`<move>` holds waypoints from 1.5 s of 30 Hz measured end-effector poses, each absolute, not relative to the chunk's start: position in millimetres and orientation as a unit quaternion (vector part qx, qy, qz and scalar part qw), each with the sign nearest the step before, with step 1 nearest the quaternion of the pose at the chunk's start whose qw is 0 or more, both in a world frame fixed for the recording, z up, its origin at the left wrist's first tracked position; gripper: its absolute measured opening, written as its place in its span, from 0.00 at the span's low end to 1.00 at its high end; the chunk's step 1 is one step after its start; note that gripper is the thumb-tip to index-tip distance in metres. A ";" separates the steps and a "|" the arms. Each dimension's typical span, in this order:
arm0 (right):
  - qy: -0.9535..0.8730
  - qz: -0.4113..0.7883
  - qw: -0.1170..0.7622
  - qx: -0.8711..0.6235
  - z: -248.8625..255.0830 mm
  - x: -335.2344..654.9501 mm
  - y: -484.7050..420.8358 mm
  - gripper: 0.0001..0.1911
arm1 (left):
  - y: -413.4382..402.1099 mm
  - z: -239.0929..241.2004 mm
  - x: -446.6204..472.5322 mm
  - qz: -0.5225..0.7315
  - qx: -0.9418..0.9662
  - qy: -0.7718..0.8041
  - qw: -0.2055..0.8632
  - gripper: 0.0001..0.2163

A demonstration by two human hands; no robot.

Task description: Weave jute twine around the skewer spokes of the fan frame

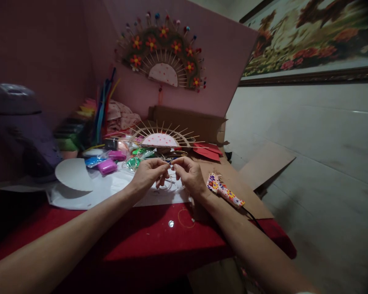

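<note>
My left hand (150, 173) and my right hand (188, 175) meet over the white sheet, fingertips nearly touching. Each has thumb and forefinger pinched together; what lies between them is too small to make out. Thin pale loops of cord (171, 186) show just below the fingers, and whether they run up into my grip is unclear. Behind my hands stands a half-round fan frame (161, 140) with a dotted pink-white centre and thin sticks spreading outward. A glue gun in flowered wrapping (225, 191) lies to the right of my right wrist.
Several bright packets (107, 166) and a white rounded card (73, 174) lie on the left, before a purple appliance (21, 130). Red paper (207, 151) and cardboard (248, 200) are on the right. A finished flowered fan (163, 74) hangs behind. A small disc (171, 223) rests on red cloth (135, 241).
</note>
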State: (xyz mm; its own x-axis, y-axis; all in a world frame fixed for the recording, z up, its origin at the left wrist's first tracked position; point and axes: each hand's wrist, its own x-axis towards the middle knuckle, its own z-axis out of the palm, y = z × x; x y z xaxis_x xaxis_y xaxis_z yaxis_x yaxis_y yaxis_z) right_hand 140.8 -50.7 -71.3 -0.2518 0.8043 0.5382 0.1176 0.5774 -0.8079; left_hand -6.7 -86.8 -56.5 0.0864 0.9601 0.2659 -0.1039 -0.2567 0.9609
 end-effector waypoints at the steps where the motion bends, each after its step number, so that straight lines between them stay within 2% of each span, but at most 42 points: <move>1: -0.715 0.342 0.520 -0.317 -71.2 140.7 -51.0 0.07 | -86.9 -56.5 -7.2 0.562 0.561 0.384 0.472 0.12; 19: -0.689 0.409 0.514 -0.305 -67.9 138.8 -55.6 0.10 | -90.7 -57.0 -5.2 0.541 0.613 0.441 0.371 0.07; 31: -0.671 0.421 0.531 -0.301 -69.2 138.2 -54.8 0.09 | -92.6 -54.7 -5.8 0.520 0.613 0.450 0.388 0.08; 39: -0.679 0.424 0.520 -0.298 -68.3 137.5 -56.5 0.11 | -92.2 -53.8 -8.8 0.561 0.537 0.413 0.476 0.10; 45: -0.684 0.420 0.519 -0.294 -67.7 136.5 -59.3 0.11 | -89.9 -57.1 -8.5 0.590 0.512 0.392 0.487 0.10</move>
